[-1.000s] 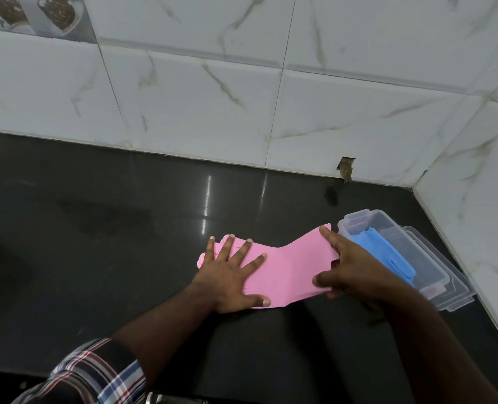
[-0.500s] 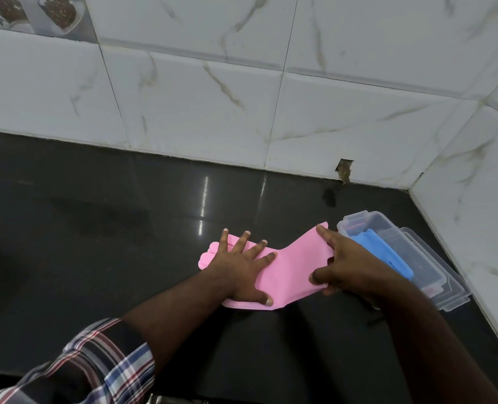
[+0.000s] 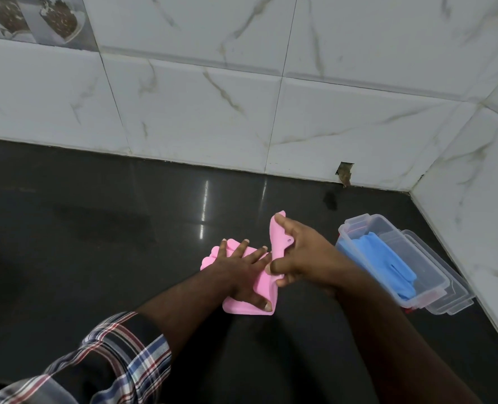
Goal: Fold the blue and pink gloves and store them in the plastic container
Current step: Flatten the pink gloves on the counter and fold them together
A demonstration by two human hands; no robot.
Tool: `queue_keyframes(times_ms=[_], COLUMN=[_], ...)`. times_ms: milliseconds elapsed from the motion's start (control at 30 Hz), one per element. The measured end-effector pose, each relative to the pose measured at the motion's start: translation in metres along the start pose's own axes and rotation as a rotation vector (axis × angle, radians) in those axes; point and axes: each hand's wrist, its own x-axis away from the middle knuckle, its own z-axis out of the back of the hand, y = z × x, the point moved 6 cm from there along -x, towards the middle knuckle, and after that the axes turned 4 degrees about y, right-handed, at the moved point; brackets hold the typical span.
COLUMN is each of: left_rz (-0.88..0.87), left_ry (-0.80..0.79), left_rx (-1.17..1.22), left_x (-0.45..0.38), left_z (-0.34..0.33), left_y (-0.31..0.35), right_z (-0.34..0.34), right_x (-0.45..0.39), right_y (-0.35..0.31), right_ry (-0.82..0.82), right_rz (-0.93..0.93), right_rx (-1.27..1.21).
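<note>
A pink glove (image 3: 264, 287) lies on the black counter (image 3: 96, 243), partly bent over. My left hand (image 3: 242, 272) is spread flat on its finger end and pins it down. My right hand (image 3: 297, 258) grips the cuff end and holds it lifted upright above the counter. To the right stands a clear plastic container (image 3: 434, 266) with a folded blue glove (image 3: 387, 263) inside it. The middle of the pink glove is hidden under my hands.
The container sits on its clear lid (image 3: 457, 298) close to the tiled side wall (image 3: 481, 199). A white marble-tiled back wall (image 3: 213, 97) has a chipped hole (image 3: 344, 172) at its base. A plaid sleeve (image 3: 111, 354) covers my left forearm.
The cuff end of the pink glove lay flat earlier; my right hand has raised it and swung it leftward toward my left hand, which stayed pressed on the fingers.
</note>
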Motion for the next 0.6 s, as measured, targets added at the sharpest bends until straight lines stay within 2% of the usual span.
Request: queue_keyframes(times_ms=[100, 300, 400, 433, 500, 533, 600], left_rz=[-0.01, -0.026, -0.04, -0.016, 0.146, 0.229, 0.235], left_ry=[0.0, 0.108, 0.268, 0.381, 0.609, 0.642, 0.532], left_rx=[-0.006, 0.074, 0.223, 0.338, 0.713, 0.941, 1.287], left_x=[0.006, 0.016, 0.028, 0.034, 0.054, 0.063, 0.072], left_z=[0.004, 0.011, 0.025, 0.034, 0.052, 0.057, 0.061], left_y=[0.002, 0.0, -0.011, -0.019, -0.041, -0.048, -0.048], right_z=[-0.014, -0.031, -0.035, -0.035, -0.036, -0.037, -0.041], right_x=[-0.007, -0.017, -0.02, -0.021, -0.021, -0.021, -0.022], right_y=[-0.003, -0.005, -0.002, -0.001, -0.002, -0.004, -0.008], right_ry=[-0.014, -0.005, 0.006, 0.005, 0.008, 0.012, 0.014], right_rz=[-0.007, -0.024, -0.037, -0.042, -0.051, -0.056, -0.06], right_rx=[-0.003, -0.009, -0.015, -0.016, -0.007, 0.018, 0.083])
